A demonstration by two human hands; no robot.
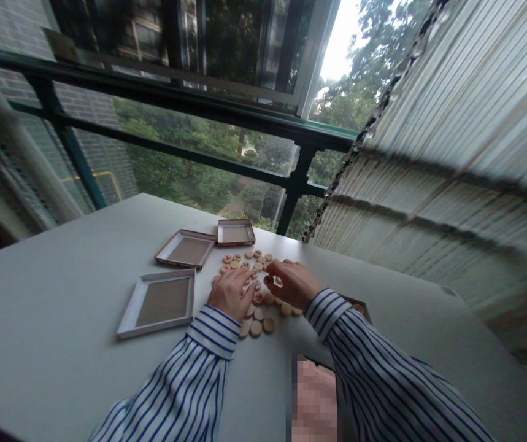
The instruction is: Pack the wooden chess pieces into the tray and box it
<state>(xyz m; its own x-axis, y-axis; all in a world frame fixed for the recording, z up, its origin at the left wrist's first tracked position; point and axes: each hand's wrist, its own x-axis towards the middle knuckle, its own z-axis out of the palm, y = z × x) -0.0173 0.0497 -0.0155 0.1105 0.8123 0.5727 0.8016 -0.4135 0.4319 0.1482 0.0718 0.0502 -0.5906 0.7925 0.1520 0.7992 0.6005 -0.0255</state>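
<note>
Round wooden pieces (255,328), some marked with red or dark characters, lie spread on the white table (83,270). Over their left part is my left hand (232,293), its fingers apart and bent down onto or just above the pieces; nothing shows in its grip. My right hand (293,282) reaches in from the right, thumb and index finger closed on a wooden piece (269,280) with a dark marking. Several pieces are partly hidden under both hands.
Three shallow open boxes stand left and behind: a white one (126,313), a brown-edged one (162,262) and a smaller one (235,244). Another box (365,312) is partly behind my right sleeve. A pixelated dark-edged object (316,399) lies near the front. Railing and curtain border the table.
</note>
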